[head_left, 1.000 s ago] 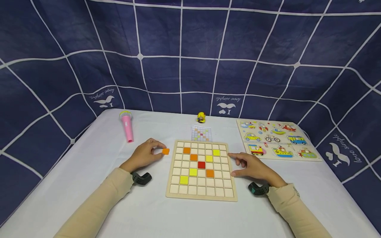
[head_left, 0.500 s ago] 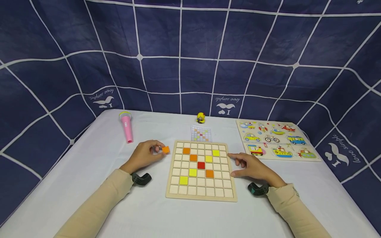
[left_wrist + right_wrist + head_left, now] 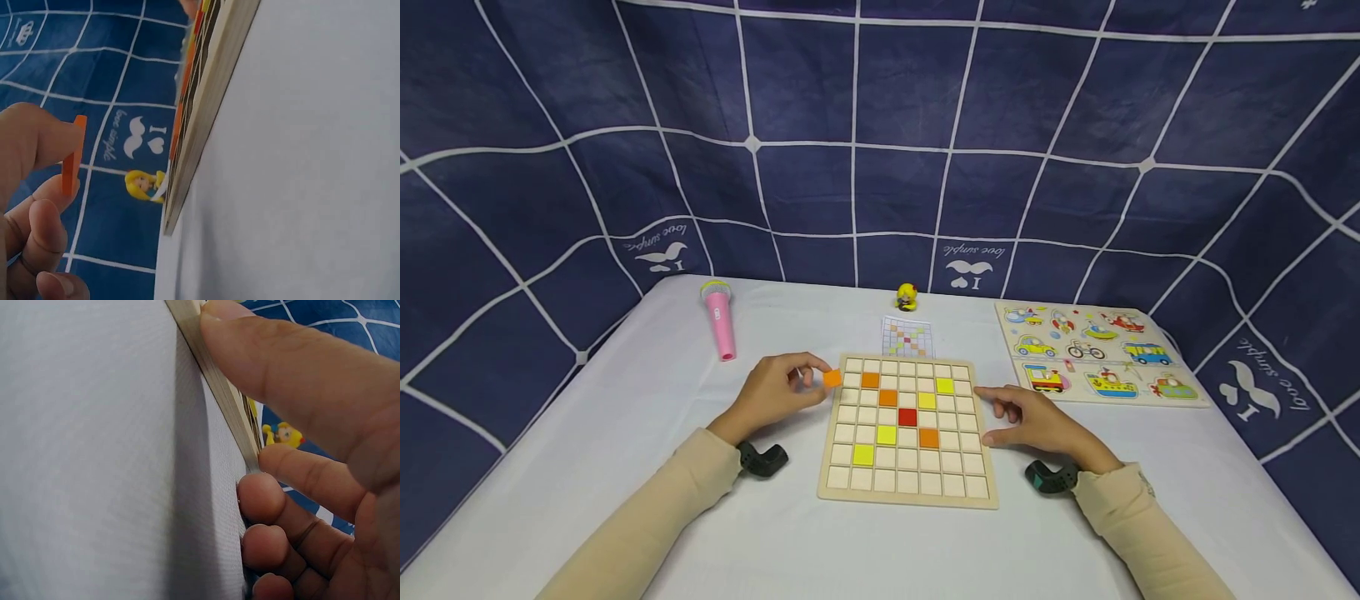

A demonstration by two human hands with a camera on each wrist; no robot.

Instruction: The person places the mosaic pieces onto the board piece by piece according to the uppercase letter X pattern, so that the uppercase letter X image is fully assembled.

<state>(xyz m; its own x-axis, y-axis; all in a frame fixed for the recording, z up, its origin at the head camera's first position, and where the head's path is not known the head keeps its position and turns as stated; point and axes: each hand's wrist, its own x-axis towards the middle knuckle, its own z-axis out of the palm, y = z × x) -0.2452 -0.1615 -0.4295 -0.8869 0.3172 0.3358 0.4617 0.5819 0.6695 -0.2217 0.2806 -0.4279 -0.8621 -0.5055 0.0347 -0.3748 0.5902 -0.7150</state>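
Note:
A wooden grid board lies in the middle of the table, with orange, yellow and red square tiles set along its diagonals. My left hand pinches a thin orange tile between thumb and index finger at the board's upper left edge. In the left wrist view that orange tile is seen edge-on, held above the level of the board. My right hand rests at the board's right edge, thumb and index fingertip touching the rim and the other fingers loosely bent, as the right wrist view also shows.
Behind the board lies a printed pattern card, partly covered by it, with a small yellow-haired figurine beyond. A pink toy microphone lies at the left. A wooden vehicle puzzle is at the back right.
My left hand has moved right with the orange tile, from beside the board to over its left rim. The right hand and the board have stayed put.

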